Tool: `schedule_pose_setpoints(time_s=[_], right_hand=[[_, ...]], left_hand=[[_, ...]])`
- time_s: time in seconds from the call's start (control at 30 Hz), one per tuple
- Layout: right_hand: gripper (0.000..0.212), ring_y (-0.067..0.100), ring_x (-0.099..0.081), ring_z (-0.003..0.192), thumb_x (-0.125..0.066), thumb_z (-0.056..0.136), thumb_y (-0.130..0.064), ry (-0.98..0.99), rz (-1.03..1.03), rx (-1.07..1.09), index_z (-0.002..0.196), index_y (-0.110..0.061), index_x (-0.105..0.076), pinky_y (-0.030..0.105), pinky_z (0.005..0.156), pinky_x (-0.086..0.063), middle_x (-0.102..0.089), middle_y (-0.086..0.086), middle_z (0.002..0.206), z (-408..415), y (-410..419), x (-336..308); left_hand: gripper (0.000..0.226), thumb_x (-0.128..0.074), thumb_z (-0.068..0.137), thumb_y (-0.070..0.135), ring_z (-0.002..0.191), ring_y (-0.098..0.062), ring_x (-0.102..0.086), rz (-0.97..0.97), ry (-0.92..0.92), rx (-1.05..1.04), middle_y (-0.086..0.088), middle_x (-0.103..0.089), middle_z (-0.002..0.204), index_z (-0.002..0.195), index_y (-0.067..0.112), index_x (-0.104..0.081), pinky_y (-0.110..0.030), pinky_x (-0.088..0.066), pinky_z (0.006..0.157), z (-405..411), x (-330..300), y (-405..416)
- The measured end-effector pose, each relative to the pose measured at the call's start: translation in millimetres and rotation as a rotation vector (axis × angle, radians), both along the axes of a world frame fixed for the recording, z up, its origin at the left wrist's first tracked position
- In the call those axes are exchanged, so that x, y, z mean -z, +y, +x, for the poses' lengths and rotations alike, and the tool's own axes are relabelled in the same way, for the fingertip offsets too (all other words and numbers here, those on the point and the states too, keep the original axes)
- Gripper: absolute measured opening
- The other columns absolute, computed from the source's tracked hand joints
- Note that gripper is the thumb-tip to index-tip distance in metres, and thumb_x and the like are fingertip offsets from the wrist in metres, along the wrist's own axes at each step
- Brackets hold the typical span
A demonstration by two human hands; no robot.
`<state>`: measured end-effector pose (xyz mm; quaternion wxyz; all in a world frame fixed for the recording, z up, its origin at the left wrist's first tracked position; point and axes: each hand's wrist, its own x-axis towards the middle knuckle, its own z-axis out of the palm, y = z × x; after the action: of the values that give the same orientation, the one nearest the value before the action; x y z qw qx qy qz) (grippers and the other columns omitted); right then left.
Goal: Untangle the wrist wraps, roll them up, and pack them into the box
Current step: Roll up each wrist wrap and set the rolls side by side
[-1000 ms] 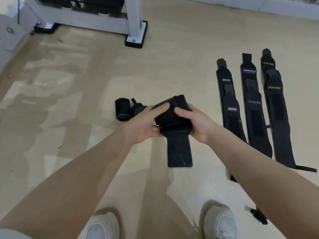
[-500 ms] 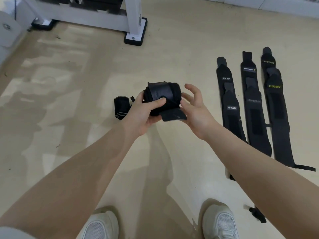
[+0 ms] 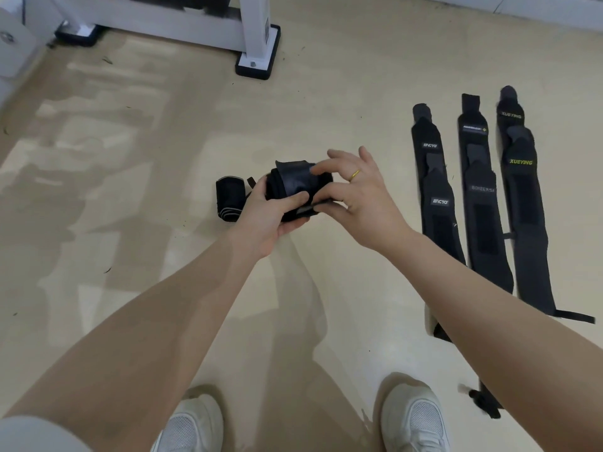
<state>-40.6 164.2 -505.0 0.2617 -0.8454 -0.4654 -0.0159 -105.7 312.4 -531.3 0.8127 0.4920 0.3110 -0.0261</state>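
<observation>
The person stands over a pale beige floor [image 3: 326, 102] and holds a black rolled fabric wrist wrap [image 3: 295, 184] in front of the body, above the floor. The left hand [image 3: 272, 216] grasps this roll from below and from the side, with the thumb pressed on its front face. The right hand [image 3: 355, 197] pinches the loose end of the same roll between thumb and index finger, and its other fingers are spread above the roll. A gold ring [image 3: 354, 174] sits on 1 finger of the right hand.

A second black rolled wrap with a grey edge [image 3: 229, 203] lies on the floor just beside the left hand. To the right, 3 long black flat wraps lie side by side and unrolled: 1 with a white logo [image 3: 437, 190], 1 in the middle with a faint grey label [image 3: 483, 203], and 1 with yellow letters "XUEYING" [image 3: 522, 197]. A white metal frame with black feet [image 3: 254, 37] stands at the top. 2 white mesh shoes [image 3: 414, 419] show at the bottom edge.
</observation>
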Motion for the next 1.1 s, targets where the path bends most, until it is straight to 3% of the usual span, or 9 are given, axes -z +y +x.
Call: schedule_pose_setpoints(time_s=[0.13,0.2,0.27,0.33,0.57,0.73,0.83,1.0,1.1], right_hand=[[0.013,0.017,-0.043,0.128,-0.060,0.085,-0.018,0.254,0.042,0.136,0.087,-0.012,-0.072,0.042,0.115,0.001,-0.058,-0.001,0.125,12.6,-4.7,-6.6],[0.014,0.004,-0.051,0.108,-0.060,0.084,-0.015,0.347,0.147,0.171,0.090,-0.008,-0.071,0.036,0.114,-0.018,-0.061,-0.004,0.113,13.2,-4.5,-6.1],[0.018,-0.002,-0.053,0.093,-0.059,0.081,-0.013,0.406,0.228,0.196,0.091,-0.004,-0.071,0.017,0.096,-0.038,-0.063,-0.002,0.102,11.8,-2.7,-6.4],[0.014,0.000,-0.054,0.082,-0.061,0.082,-0.011,0.423,0.228,0.235,0.091,-0.004,-0.070,0.005,0.080,-0.038,-0.061,-0.002,0.095,10.1,-1.3,-6.6],[0.008,0.015,-0.053,0.087,-0.059,0.088,-0.010,0.543,0.179,0.388,0.095,-0.008,-0.063,0.021,0.078,-0.042,-0.056,-0.002,0.093,5.6,3.4,-2.2],[0.021,0.010,-0.054,0.086,-0.051,0.089,-0.005,0.686,0.182,0.525,0.108,-0.015,-0.052,0.027,0.080,-0.045,-0.057,-0.004,0.100,2.1,-1.1,11.6],[0.038,0.016,-0.051,0.108,-0.039,0.093,-0.003,0.630,0.063,0.582,0.130,-0.011,-0.043,0.023,0.088,-0.038,-0.053,0.004,0.122,1.7,-3.4,16.8],[0.041,0.016,-0.059,0.089,-0.036,0.098,-0.045,0.863,-0.022,0.376,0.092,-0.015,-0.062,0.029,0.079,-0.045,-0.064,-0.002,0.092,-4.7,-1.7,8.9],[0.033,0.008,-0.057,0.079,-0.039,0.096,-0.049,0.830,-0.014,0.384,0.077,-0.030,-0.056,0.024,0.071,-0.040,-0.061,-0.012,0.080,-2.8,-4.4,15.6]], left_hand=[[0.042,-0.069,0.083,0.004,0.093,-0.022,-0.069,-0.022,-0.027,0.113,0.002,-0.065,0.109,0.114,0.026,-0.053,-0.029,-0.058,0.071,4.4,-6.2,-9.3],[0.039,-0.067,0.085,0.007,0.091,-0.025,-0.069,-0.047,-0.041,0.174,0.000,-0.064,0.111,0.115,0.028,-0.053,-0.029,-0.057,0.070,5.6,-8.6,-12.3],[0.038,-0.065,0.088,0.012,0.084,-0.026,-0.069,-0.074,-0.044,0.228,-0.004,-0.065,0.112,0.119,0.029,-0.051,-0.028,-0.056,0.068,4.0,-10.4,-14.1],[0.042,-0.065,0.088,0.017,0.078,-0.026,-0.069,-0.077,-0.032,0.278,-0.008,-0.066,0.110,0.124,0.029,-0.049,-0.029,-0.055,0.067,-0.1,-9.4,-15.5],[0.035,-0.047,0.093,0.050,0.098,-0.026,-0.069,-0.190,0.083,0.221,-0.003,-0.067,0.116,0.116,0.026,-0.059,-0.039,-0.056,0.076,-4.2,-9.9,-18.4],[0.046,-0.074,0.080,0.025,0.101,-0.011,-0.063,0.336,-0.004,0.371,0.006,-0.061,0.111,0.119,0.023,-0.049,-0.031,-0.056,0.081,-6.5,-3.1,-18.3],[0.054,-0.079,0.074,0.027,0.101,-0.010,-0.060,0.557,-0.036,0.529,0.009,-0.061,0.105,0.119,0.025,-0.049,-0.028,-0.053,0.083,-5.0,-1.9,-26.1],[0.058,-0.076,0.075,0.022,0.103,-0.006,-0.060,0.663,-0.090,0.638,0.016,-0.062,0.103,0.125,0.028,-0.047,-0.025,-0.049,0.089,-1.5,-7.2,-33.3],[0.056,-0.075,0.076,0.019,0.102,-0.006,-0.059,0.704,-0.134,0.684,0.020,-0.059,0.100,0.122,0.028,-0.045,-0.022,-0.049,0.087,-2.2,-12.0,-35.6]])
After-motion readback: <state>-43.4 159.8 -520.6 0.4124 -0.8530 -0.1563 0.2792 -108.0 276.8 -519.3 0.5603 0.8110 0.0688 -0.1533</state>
